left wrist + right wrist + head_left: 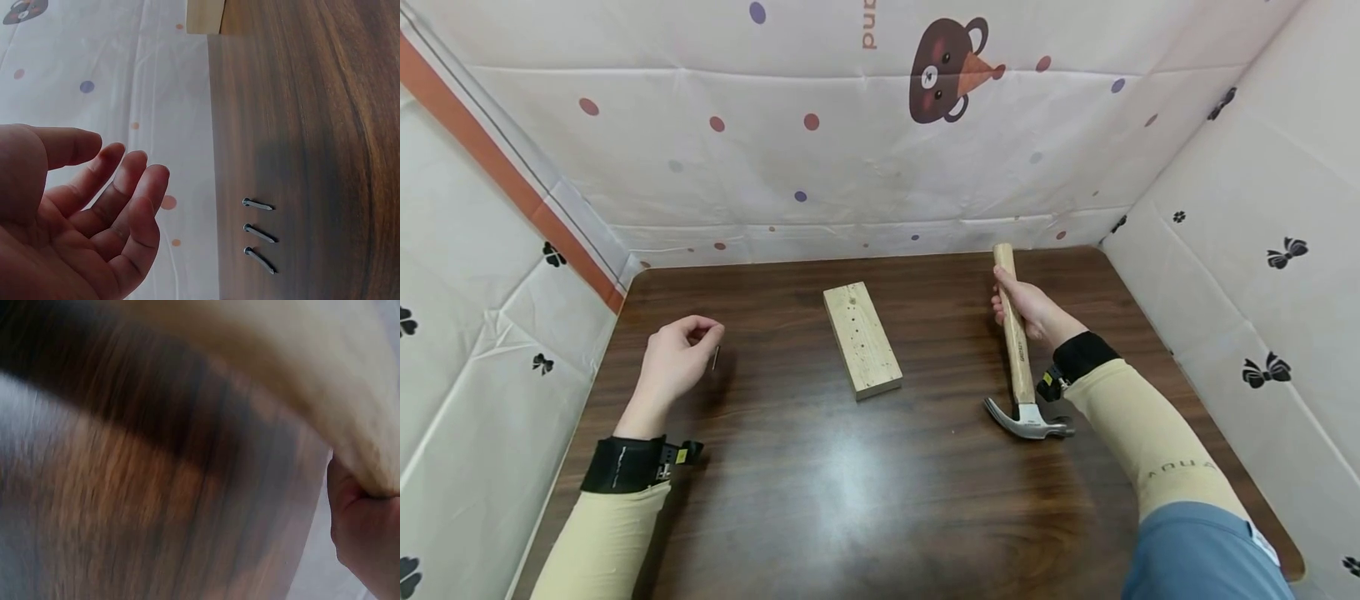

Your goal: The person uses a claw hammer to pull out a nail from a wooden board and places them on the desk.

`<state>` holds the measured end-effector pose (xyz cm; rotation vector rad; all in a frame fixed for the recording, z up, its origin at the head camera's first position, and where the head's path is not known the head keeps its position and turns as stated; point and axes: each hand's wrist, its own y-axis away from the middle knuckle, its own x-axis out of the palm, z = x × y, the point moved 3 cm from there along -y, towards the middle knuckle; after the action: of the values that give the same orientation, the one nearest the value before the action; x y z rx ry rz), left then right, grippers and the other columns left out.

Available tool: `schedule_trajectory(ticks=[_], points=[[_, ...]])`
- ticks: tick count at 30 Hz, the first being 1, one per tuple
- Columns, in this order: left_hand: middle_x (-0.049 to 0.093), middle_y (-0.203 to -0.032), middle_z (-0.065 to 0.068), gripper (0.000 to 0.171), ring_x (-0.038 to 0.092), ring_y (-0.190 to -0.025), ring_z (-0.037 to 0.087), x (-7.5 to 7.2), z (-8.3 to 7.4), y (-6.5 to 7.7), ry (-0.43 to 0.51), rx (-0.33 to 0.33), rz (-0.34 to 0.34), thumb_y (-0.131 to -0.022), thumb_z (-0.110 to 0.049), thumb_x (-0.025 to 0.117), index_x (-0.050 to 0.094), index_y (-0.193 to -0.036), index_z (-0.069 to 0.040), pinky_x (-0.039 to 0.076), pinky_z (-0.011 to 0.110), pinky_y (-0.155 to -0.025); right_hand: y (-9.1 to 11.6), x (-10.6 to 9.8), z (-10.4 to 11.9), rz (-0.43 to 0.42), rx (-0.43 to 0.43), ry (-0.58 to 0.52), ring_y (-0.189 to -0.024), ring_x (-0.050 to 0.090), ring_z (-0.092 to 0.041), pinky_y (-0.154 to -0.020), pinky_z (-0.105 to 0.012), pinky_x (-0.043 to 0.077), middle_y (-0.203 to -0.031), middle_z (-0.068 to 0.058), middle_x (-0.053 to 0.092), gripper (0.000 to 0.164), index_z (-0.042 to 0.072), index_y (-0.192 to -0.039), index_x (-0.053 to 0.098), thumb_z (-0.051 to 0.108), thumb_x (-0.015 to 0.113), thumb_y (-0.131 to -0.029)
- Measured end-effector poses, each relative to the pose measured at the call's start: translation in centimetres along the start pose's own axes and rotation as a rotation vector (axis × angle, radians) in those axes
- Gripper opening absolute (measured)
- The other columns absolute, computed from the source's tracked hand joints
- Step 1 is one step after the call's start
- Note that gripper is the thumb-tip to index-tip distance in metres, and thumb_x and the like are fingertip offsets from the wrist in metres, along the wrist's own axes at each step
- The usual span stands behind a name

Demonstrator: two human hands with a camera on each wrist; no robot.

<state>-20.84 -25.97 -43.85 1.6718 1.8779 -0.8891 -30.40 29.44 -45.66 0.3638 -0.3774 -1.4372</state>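
Observation:
My left hand [676,357] hovers over the left side of the table, its fingers loosely bent. Nothing shows between thumb and fingertips in the left wrist view. Three nails [260,233] lie in a row on the tabletop near that hand; in the head view only one nail [716,358] shows beside the fingers. With my right hand [1028,307] I grip the wooden handle of a claw hammer [1019,358], whose metal head points toward me. A pale wooden block [867,346] with a line of dark dots lies between the hands.
The dark brown wooden table [820,517] ends at a patterned white sheet [850,167] hanging behind it. Similar white sheets [1247,275] stand along both sides.

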Motion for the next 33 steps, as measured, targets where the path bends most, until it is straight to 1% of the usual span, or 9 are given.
schedule_trajectory(ticks=[2, 4, 6, 10, 15, 19, 27, 30, 33], points=[[0.071, -0.088, 0.012, 0.035, 0.06, -0.072, 0.024, 0.0, -0.1, 0.0, 0.004, 0.006, 0.004, -0.11, -0.033, 0.061, 0.076, -0.114, -0.002, 0.047, 0.033, -0.059, -0.2, -0.1, -0.2, 0.004, -0.021, 0.112, -0.067, 0.059, -0.006, -0.063, -0.02, 0.053, -0.081, 0.002, 0.059, 0.039, 0.004, -0.117, 0.047, 0.041, 0.059, -0.111], [0.07, -0.086, 0.011, 0.035, 0.06, -0.069, 0.023, 0.0, -0.2, 0.1, 0.009, 0.01, 0.007, -0.11, -0.033, 0.061, 0.076, -0.114, -0.002, 0.047, 0.033, -0.058, -0.3, -0.1, -0.4, -0.001, -0.052, 0.273, -0.075, 0.06, -0.01, -0.07, -0.023, 0.053, -0.086, 0.0, 0.061, 0.036, 0.002, -0.122, 0.049, 0.035, 0.061, -0.11], [0.07, -0.085, 0.01, 0.035, 0.059, -0.068, 0.021, 0.1, -0.4, 0.1, 0.015, 0.016, 0.012, -0.11, -0.034, 0.061, 0.076, -0.114, -0.003, 0.047, 0.032, -0.057, -0.3, -0.2, -0.6, -0.021, -0.085, 0.433, -0.085, 0.06, -0.017, -0.077, -0.028, 0.052, -0.096, -0.005, 0.062, 0.041, -0.002, -0.129, 0.051, 0.032, 0.062, -0.11], [0.069, -0.086, 0.01, 0.036, 0.059, -0.07, 0.022, 0.2, -0.6, 0.1, 0.021, 0.019, 0.019, -0.111, -0.034, 0.06, 0.076, -0.114, -0.003, 0.047, 0.032, -0.058, -0.2, -0.2, -0.8, -0.09, -0.136, 0.712, -0.097, 0.058, -0.03, -0.084, -0.039, 0.048, -0.112, -0.018, 0.06, 0.053, -0.006, -0.135, 0.054, 0.038, 0.063, -0.107], [0.07, -0.087, 0.011, 0.034, 0.06, -0.073, 0.026, 0.5, -0.8, 0.0, 0.018, 0.033, 0.028, -0.111, -0.033, 0.059, 0.076, -0.113, -0.003, 0.047, 0.033, -0.061, -0.1, -0.2, -1.1, -0.166, -0.204, 0.955, -0.104, 0.061, -0.041, -0.09, -0.052, 0.052, -0.125, -0.028, 0.062, 0.068, -0.008, -0.146, 0.052, 0.045, 0.065, -0.104], [0.071, -0.087, 0.01, 0.034, 0.06, -0.073, 0.025, 0.8, -0.8, -0.1, 0.012, 0.034, 0.04, -0.111, -0.033, 0.059, 0.076, -0.112, -0.003, 0.047, 0.034, -0.063, -0.2, -0.2, -1.7, -0.196, -0.228, 1.037, -0.113, 0.063, -0.045, -0.096, -0.058, 0.052, -0.137, -0.033, 0.059, 0.082, -0.009, -0.157, 0.04, 0.049, 0.064, -0.104], [0.071, -0.087, 0.01, 0.033, 0.06, -0.074, 0.025, 1.4, -0.6, -0.3, 0.015, 0.038, 0.055, -0.111, -0.032, 0.06, 0.076, -0.112, -0.003, 0.047, 0.035, -0.064, -0.4, 0.1, -2.2, -0.222, -0.224, 1.116, -0.105, 0.066, -0.043, -0.089, -0.057, 0.054, -0.128, -0.032, 0.063, 0.082, -0.008, -0.155, 0.042, 0.052, 0.065, -0.104], [0.072, -0.091, 0.011, 0.033, 0.061, -0.078, 0.027, 1.8, -0.6, -0.7, 0.013, 0.039, 0.067, -0.111, -0.032, 0.06, 0.076, -0.114, -0.003, 0.048, 0.038, -0.068, -0.5, 0.3, -1.6, -0.215, -0.177, 1.185, -0.117, 0.061, -0.048, -0.093, -0.061, 0.052, -0.14, -0.036, 0.055, 0.086, -0.008, -0.156, 0.04, 0.058, 0.059, -0.105], [0.074, -0.104, 0.015, 0.033, 0.065, -0.089, 0.031, 2.4, -0.9, -1.9, -0.006, 0.05, 0.096, -0.11, -0.03, 0.06, 0.074, -0.12, -0.003, 0.05, 0.045, -0.078, -0.6, 0.9, -0.4, -0.23, -0.139, 1.224, -0.135, 0.047, -0.056, -0.105, -0.068, 0.045, -0.155, -0.04, 0.038, 0.09, -0.008, -0.162, 0.03, 0.061, 0.049, -0.108]])
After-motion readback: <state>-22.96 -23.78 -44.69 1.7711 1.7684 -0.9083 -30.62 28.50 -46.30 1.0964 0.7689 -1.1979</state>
